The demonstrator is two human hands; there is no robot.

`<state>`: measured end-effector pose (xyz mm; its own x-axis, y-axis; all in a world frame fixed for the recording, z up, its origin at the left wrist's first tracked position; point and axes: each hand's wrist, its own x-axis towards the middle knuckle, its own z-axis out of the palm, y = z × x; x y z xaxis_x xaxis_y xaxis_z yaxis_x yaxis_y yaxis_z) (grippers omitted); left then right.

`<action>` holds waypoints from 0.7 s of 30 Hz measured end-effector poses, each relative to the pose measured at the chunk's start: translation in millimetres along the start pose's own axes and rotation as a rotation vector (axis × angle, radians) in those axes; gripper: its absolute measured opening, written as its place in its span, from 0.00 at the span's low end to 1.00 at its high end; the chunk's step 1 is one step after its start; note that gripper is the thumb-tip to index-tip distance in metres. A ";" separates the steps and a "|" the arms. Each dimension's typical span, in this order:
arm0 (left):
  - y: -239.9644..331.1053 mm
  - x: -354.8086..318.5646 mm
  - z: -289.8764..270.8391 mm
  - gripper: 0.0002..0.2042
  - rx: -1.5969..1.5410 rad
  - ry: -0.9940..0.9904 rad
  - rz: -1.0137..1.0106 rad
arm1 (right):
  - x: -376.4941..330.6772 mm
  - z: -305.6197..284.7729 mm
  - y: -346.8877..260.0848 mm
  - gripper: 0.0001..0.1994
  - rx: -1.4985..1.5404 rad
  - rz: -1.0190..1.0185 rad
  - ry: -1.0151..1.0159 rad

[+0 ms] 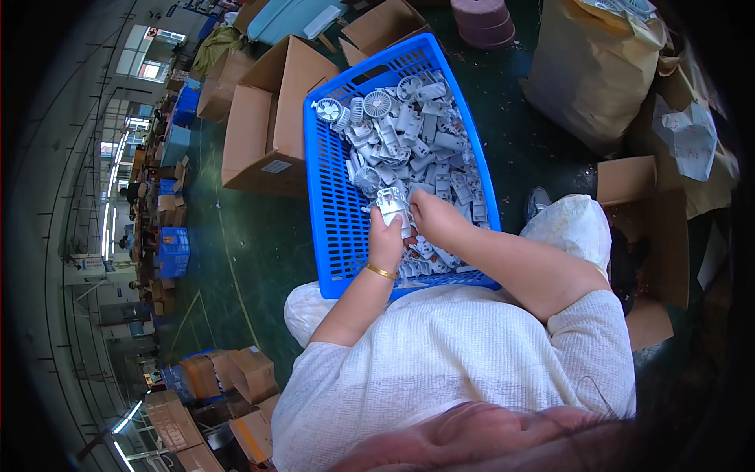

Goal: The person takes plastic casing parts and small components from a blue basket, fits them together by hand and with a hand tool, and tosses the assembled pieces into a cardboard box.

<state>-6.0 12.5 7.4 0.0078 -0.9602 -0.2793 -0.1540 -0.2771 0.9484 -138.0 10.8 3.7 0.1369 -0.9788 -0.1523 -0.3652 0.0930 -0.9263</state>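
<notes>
My left hand is closed round the lower part of a white plastic fan housing, whose open inner side shows above the thumb. Close against the housing's right edge is my right hand, with its fingers pinched together; what they grip is too small to make out. Both hands are above a blue plastic crate in front of me. White and grey handheld-fan parts fill it in a loose heap, some with round fan heads.
An open cardboard box stands left of the crate. At the far right is a large tan sack, with another open carton nearer me. More cardboard boxes are stacked at lower left on the green floor.
</notes>
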 end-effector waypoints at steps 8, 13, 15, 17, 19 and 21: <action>-45.8 21.7 -26.5 0.16 0.179 0.015 0.198 | 10.9 -3.7 2.3 0.07 -0.111 -0.172 -0.075; -19.3 5.3 -8.6 0.15 0.131 0.008 0.097 | 11.8 -3.2 9.9 0.07 -0.129 -0.175 -0.100; -19.2 4.0 -8.1 0.15 0.165 0.025 0.129 | 11.7 -3.4 9.5 0.06 -0.145 -0.190 -0.115; -16.2 1.8 -8.1 0.16 0.199 0.045 0.161 | 11.0 -2.4 10.2 0.07 -0.157 -0.198 -0.116; -3.2 -4.0 -1.7 0.15 0.063 0.033 0.049 | 9.5 -2.7 10.8 0.07 -0.170 -0.201 -0.112; -4.4 -3.1 -3.8 0.15 0.098 0.020 0.091 | 7.8 -2.9 9.5 0.07 -0.130 -0.180 -0.116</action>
<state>-1.6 16.6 4.6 0.0094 -0.9819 -0.1891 -0.2505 -0.1854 0.9502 -143.0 3.5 -5.3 0.3128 -0.9492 -0.0342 -0.4398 -0.1129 -0.8910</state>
